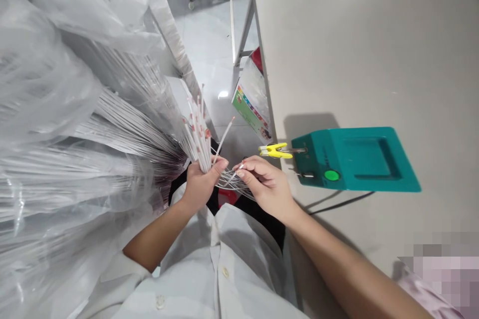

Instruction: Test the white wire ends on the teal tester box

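My left hand (204, 179) is closed round a bundle of white wires (200, 144) whose reddish tips stand up above the fist. One wire leans out from the bundle to the right. Just beside it, my right hand (265, 179) pinches the end of a single white wire (235, 172) between thumb and fingertips. More grey-white wire lengths (239, 187) hang in loops between and below the hands, over my lap. To the right of my right hand, a yellow clip (275, 150) is fixed on a metal post of a teal device (362, 157) with a green button (332, 175).
The teal device rests on a beige table (355, 60), with a black cable (340, 203) behind it. At my left lie many wire bundles (123, 124) under clear plastic bags (45, 75). A printed bag (252, 102) is beside the table leg. Pink fabric (430, 294) shows at the lower right.
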Motion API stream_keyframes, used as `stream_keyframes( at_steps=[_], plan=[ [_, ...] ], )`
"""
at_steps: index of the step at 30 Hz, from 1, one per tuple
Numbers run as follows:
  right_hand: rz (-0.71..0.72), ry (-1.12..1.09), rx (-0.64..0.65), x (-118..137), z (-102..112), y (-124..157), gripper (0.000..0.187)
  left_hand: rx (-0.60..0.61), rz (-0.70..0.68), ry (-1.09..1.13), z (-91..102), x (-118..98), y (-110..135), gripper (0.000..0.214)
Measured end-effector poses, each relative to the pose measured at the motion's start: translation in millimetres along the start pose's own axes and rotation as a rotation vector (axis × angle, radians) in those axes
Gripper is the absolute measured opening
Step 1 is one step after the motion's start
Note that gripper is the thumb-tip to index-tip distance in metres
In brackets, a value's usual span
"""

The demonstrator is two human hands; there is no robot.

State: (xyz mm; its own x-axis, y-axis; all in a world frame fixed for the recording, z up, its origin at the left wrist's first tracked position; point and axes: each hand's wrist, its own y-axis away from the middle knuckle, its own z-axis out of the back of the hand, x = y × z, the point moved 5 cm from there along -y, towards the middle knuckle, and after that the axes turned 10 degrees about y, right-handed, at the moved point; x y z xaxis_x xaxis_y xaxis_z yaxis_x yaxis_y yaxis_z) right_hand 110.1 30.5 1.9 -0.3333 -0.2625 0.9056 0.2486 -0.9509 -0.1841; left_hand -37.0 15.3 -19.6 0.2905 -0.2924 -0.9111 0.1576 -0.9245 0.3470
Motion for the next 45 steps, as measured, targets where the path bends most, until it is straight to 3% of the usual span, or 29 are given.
stream_keyframes(
  at_steps=[5,12,16,21,26,29,32,35,37,41,45],
  plan=[
    [0.088,0.1,0.022,4,-2,1,0.014,0.128,0.005,-0.084,-12.6,-3,8,0.036],
    [0.249,0.294,-0.003,11,3,5,0.025,0.078,-0.022,-0.126,-13.4,-4,6,0.03],
    [0.151,0.272,-0.131,12,13,3,0.019,0.052,-0.006,-0.107,-8.8,-4,5,0.027],
    [-0.011,0.037,-0.028,7,9,-2,0.009,0.095,-0.033,-0.153,-8.0,-7,7,0.02],
    [-0.026,0.002,-0.045,7,9,-2,0.004,0.205,-0.082,-0.25,-10.3,-11,9,0.02],
    [0.073,0.101,0.005,13,13,-4,0.006,0.29,-0.092,-0.336,-9.6,-12,9,0.024],
    [0.32,0.324,0.086,23,16,-5,0.011,0.395,-0.042,-0.455,-8.6,-10,9,0.028],
    [0.596,0.616,0.125,32,13,1,0.014,0.431,0.062,-0.496,-7.4,-6,6,0.032],
    [0.707,0.786,0.134,33,9,6,0.014,0.416,0.172,-0.423,-7.9,-4,5,0.033],
    [0.751,0.932,0.132,26,4,14,0.02,0.315,0.374,-0.157,-11.4,-1,5,0.031],
    [0.692,0.903,0.03,17,8,16,0.019,0.202,0.299,-0.014,-10.5,-4,3,0.03]
  ],
)
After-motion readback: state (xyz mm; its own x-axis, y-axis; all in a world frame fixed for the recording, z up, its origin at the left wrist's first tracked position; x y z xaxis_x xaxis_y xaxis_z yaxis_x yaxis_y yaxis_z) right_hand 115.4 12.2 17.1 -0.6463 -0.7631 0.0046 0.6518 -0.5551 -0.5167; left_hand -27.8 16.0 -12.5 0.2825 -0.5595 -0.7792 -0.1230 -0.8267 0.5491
